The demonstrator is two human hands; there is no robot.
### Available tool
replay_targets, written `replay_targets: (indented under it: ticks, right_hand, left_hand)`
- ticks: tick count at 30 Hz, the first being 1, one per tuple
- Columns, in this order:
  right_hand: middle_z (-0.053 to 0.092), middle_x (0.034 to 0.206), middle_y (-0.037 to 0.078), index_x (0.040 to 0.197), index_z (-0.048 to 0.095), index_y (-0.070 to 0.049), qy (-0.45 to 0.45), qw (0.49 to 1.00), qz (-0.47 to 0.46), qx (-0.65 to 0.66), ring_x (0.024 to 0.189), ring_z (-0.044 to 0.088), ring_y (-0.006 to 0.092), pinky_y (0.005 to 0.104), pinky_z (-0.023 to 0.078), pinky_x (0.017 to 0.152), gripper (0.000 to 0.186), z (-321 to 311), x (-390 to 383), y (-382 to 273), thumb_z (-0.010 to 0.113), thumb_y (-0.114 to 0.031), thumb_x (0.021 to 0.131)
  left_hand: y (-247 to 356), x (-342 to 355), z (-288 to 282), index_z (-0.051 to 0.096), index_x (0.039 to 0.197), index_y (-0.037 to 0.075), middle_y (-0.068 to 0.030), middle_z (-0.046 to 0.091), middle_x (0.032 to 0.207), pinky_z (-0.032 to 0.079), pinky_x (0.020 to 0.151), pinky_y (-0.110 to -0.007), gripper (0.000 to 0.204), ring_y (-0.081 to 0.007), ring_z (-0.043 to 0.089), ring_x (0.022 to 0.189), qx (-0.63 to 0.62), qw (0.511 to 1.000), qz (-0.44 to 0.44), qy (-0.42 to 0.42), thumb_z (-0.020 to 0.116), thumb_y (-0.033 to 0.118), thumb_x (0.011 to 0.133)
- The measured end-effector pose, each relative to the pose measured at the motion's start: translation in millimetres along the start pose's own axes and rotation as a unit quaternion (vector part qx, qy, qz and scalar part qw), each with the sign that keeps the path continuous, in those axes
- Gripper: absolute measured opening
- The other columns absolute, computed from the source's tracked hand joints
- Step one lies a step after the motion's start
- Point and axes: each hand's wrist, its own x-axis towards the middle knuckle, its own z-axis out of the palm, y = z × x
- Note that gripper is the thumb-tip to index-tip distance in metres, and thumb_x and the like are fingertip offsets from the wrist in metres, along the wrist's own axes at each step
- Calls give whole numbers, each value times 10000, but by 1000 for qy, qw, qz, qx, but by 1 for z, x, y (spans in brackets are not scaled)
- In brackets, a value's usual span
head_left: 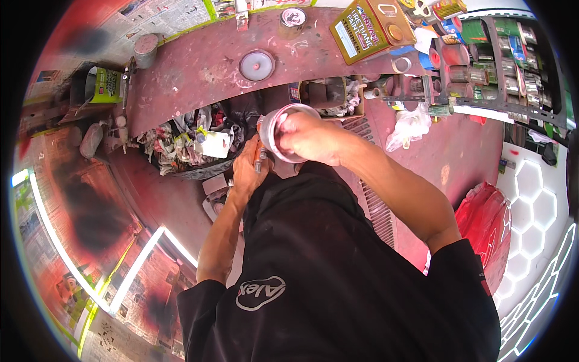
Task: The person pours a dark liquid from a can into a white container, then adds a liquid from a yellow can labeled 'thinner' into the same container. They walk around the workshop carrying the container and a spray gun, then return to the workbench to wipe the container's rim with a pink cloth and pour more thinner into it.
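In front of my body, my left hand (249, 166) is closed around an orange-and-metal paint spray gun (260, 155). A wide, round, translucent cup (303, 109) with a pale rim sits beside and above that hand, tilted toward me. My right hand (304, 137) reaches over the rim, its fingers bent down inside the cup. Whatever those fingers pinch, if anything, is hidden. A round grey lid (256, 58) with a small knob in its centre lies on the paint-stained bench (199, 63), beyond both hands.
A gold thinner can (363, 33) and an open paint tin (294, 18) stand on the bench. Below its front edge, a black bag (208, 171) holds crumpled rags and paper. Shelves of paint cans (482, 66) line the right. A clear plastic bag (410, 127) hangs near them.
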Motion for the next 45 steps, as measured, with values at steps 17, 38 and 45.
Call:
replay_targets:
  ticks: [17, 38, 45]
  right_hand:
    - [703, 940, 31, 1148, 699, 53, 159, 976, 5, 151, 827, 624, 77, 287, 519, 757, 207, 13, -9, -3, 594, -40, 995]
    - [663, 993, 209, 1038, 674, 8, 254, 913, -266, -177, 923, 662, 392, 478, 521, 816, 195, 37, -16, -32, 720, -38, 854]
    - [679, 1012, 247, 958, 650, 81, 90, 868, -330, -360, 984, 655, 453, 484, 533, 874, 127, 9, 4, -6, 584, 9, 877]
  left_hand:
    - [-6, -11, -19, 581, 1362, 32, -232, 686, 1193, 560, 903, -475, 488, -444, 684, 1045, 15, 1000, -6, 15, 634, 87, 880]
    - [-10, -6, -44, 602, 1330, 13, -233, 670, 1266, 534, 989, -442, 492, -428, 653, 1158, -25, 998, -38, -42, 628, 73, 842]
    - [-1, -3, -53, 575, 1364, 8, -243, 663, 1284, 551, 966, -465, 553, -425, 666, 1135, 27, 997, -34, -71, 663, 82, 823]
